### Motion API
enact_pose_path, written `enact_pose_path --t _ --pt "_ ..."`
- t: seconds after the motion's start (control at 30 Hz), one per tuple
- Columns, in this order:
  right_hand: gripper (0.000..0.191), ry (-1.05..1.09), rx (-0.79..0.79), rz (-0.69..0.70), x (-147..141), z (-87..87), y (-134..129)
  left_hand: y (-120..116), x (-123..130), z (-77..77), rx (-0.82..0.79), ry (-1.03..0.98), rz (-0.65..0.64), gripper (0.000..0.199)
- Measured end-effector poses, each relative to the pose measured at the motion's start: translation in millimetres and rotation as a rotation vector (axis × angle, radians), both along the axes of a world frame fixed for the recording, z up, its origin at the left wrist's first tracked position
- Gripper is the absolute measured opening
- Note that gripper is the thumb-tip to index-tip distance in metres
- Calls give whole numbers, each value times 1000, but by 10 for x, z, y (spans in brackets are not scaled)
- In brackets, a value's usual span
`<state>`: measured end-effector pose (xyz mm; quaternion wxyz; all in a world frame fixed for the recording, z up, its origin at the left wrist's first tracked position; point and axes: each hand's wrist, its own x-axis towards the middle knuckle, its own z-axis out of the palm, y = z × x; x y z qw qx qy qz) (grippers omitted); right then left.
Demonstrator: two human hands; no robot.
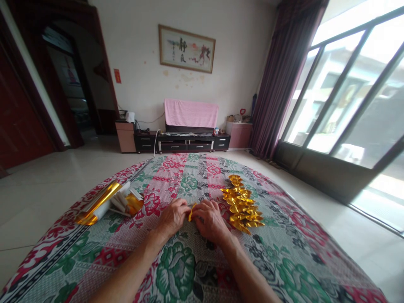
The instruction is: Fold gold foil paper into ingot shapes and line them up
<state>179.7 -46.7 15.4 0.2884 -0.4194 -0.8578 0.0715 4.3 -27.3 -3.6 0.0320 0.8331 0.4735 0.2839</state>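
Observation:
Between my two hands, over the middle of the patterned cloth, is a small piece of gold foil. My left hand pinches its left side with closed fingers. On the other side, my right hand has its fingers bent and pressed on the same piece. Several folded gold foil pieces lie in a column just right of my right hand. Farther left rest a rolled gold sheet and some white paper rolls, with more gold foil beside them.
Beyond the rounded far edge of the cloth stands a low black cabinet with a pink cloth over something on top. A purple curtain and large windows are on the right. A doorway is at the left.

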Motion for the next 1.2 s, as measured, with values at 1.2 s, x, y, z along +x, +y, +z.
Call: enact_pose_path --t 1.2 --pt "12 215 -14 -7 -83 -159 121 32 -112 36 -217 -128 -104 10"
